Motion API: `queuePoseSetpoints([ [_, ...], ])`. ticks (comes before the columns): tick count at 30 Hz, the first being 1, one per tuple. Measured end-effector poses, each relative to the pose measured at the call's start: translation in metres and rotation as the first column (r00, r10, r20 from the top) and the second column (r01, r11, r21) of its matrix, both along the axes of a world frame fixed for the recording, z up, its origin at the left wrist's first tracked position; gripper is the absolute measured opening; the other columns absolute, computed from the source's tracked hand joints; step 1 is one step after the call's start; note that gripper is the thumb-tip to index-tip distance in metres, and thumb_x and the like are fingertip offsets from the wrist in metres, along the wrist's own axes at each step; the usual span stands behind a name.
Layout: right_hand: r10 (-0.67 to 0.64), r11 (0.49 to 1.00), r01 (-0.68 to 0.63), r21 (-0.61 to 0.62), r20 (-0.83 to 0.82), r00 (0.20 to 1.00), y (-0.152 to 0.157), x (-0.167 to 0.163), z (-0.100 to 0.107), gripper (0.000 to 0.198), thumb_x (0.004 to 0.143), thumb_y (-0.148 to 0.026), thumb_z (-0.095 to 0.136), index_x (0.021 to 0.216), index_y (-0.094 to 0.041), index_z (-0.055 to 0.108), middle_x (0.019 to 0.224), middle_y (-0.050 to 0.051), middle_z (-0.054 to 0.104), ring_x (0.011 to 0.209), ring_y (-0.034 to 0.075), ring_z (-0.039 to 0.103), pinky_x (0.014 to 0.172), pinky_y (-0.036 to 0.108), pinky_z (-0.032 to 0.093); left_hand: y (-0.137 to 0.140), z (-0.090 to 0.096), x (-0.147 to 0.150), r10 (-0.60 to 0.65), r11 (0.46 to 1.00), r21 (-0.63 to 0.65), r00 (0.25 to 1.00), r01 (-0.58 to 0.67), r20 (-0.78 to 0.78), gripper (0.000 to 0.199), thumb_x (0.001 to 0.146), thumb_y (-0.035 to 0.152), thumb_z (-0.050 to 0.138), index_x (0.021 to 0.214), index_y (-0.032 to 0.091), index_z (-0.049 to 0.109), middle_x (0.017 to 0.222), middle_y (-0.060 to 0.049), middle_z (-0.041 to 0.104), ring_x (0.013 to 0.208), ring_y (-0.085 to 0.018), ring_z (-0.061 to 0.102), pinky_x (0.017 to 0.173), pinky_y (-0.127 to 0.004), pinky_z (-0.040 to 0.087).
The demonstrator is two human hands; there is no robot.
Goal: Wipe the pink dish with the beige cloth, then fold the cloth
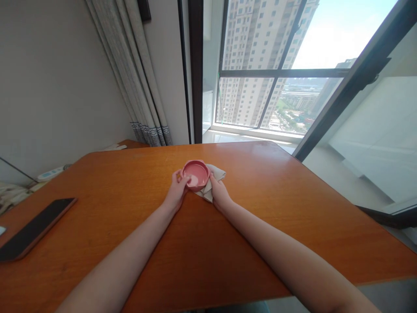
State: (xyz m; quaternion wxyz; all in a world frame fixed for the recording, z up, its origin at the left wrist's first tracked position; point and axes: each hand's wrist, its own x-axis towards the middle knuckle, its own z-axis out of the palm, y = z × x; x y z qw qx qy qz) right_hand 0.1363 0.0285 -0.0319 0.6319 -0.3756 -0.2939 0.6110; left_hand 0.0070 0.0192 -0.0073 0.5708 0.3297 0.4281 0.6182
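Observation:
A small pink bowl is held over the wooden table, its inside facing me. My left hand grips the bowl's left side, with the thumb over the rim. At the bowl's right side, my right hand is closed on a pale cloth, which is bunched behind and under the bowl. Most of the right fingers are hidden by the cloth and the bowl.
The brown table spreads around both arms. A dark flat device lies at its left edge. Beyond that are a white power strip and some fabric. A curtain and a large window stand behind the table.

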Motion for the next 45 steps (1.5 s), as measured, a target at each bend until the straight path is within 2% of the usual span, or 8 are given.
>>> queuePoseSetpoints([
  [5,0.04,0.997,-0.043,-0.066,-0.044,0.998,-0.007,0.001,0.008,0.038,0.077,-0.038,0.062,0.109,-0.019,0.06,0.113,0.007,0.067,0.108,0.023,0.06,0.094,0.037,0.049,0.004,-0.005,-0.001,0.118,0.99,0.079,0.992,-0.114,-0.048,0.031,0.076,0.034,0.06,0.102,0.018,0.055,0.107,-0.005,0.06,0.1,-0.016,0.056,0.09,-0.028,0.044],
  [10,0.213,0.977,-0.212,0.014,-0.106,0.971,-0.015,-0.012,0.011,0.033,0.076,-0.037,0.063,0.104,-0.019,0.062,0.112,0.007,0.067,0.107,0.023,0.061,0.093,0.037,0.05,0.005,-0.003,-0.002,0.204,0.96,0.183,0.977,-0.211,0.054,0.036,0.079,0.038,0.055,0.111,0.021,0.056,0.12,-0.005,0.057,0.109,-0.016,0.053,0.093,-0.027,0.043],
  [18,-0.022,0.998,0.015,-0.061,-0.11,0.994,0.001,0.004,0.01,0.034,0.075,-0.03,0.061,0.105,-0.017,0.061,0.108,0.007,0.069,0.104,0.023,0.063,0.091,0.037,0.051,0.0,0.0,0.002,0.009,0.999,-0.048,0.997,-0.012,-0.072,0.034,0.072,0.033,0.064,0.101,0.022,0.048,0.09,-0.001,0.059,0.077,-0.013,0.057,0.067,-0.026,0.048],
  [26,0.092,0.996,-0.092,-0.004,-0.03,0.995,-0.006,-0.008,0.006,0.035,0.076,-0.041,0.061,0.103,-0.019,0.063,0.112,0.006,0.067,0.108,0.023,0.06,0.091,0.036,0.051,0.007,-0.003,0.001,0.133,0.978,0.148,0.987,-0.146,0.089,0.034,0.077,0.037,0.058,0.107,0.022,0.055,0.119,-0.004,0.057,0.111,-0.017,0.053,0.097,-0.029,0.041],
  [33,-0.043,0.998,0.041,-0.052,-0.038,0.998,0.002,0.0,0.001,0.043,0.077,-0.038,0.058,0.116,-0.019,0.054,0.119,0.007,0.063,0.11,0.022,0.06,0.092,0.036,0.05,0.003,0.0,-0.001,-0.03,1.0,0.01,1.0,0.03,-0.006,0.033,0.073,0.033,0.064,0.102,0.022,0.052,0.102,-0.002,0.061,0.09,-0.016,0.058,0.073,-0.026,0.049],
  [38,0.002,0.999,0.0,-0.036,0.054,0.999,0.001,0.002,0.004,0.042,0.077,-0.042,0.059,0.112,-0.019,0.059,0.115,0.006,0.066,0.109,0.023,0.06,0.093,0.038,0.048,0.008,-0.007,-0.004,0.089,0.995,0.053,0.996,-0.087,-0.022,0.031,0.073,0.034,0.064,0.098,0.02,0.053,0.1,-0.002,0.06,0.091,-0.013,0.057,0.08,-0.024,0.045],
  [41,0.066,0.997,-0.068,0.024,0.084,0.994,-0.006,-0.005,0.006,0.044,0.076,-0.045,0.059,0.113,-0.021,0.06,0.116,0.005,0.065,0.109,0.023,0.06,0.093,0.037,0.048,0.01,-0.009,-0.005,0.17,0.975,0.13,0.983,-0.179,0.073,0.031,0.076,0.039,0.06,0.1,0.02,0.057,0.106,-0.003,0.06,0.098,-0.014,0.056,0.088,-0.026,0.044],
  [45,0.108,0.986,-0.134,0.097,0.236,0.966,-0.011,-0.008,0.006,0.041,0.073,-0.044,0.063,0.107,-0.021,0.064,0.109,0.005,0.068,0.105,0.024,0.061,0.093,0.037,0.047,0.008,-0.001,-0.009,0.266,0.954,0.07,0.93,-0.292,0.254,0.03,0.079,0.04,0.055,0.102,0.021,0.058,0.103,-0.003,0.064,0.096,-0.015,0.059,0.085,-0.028,0.047],
])
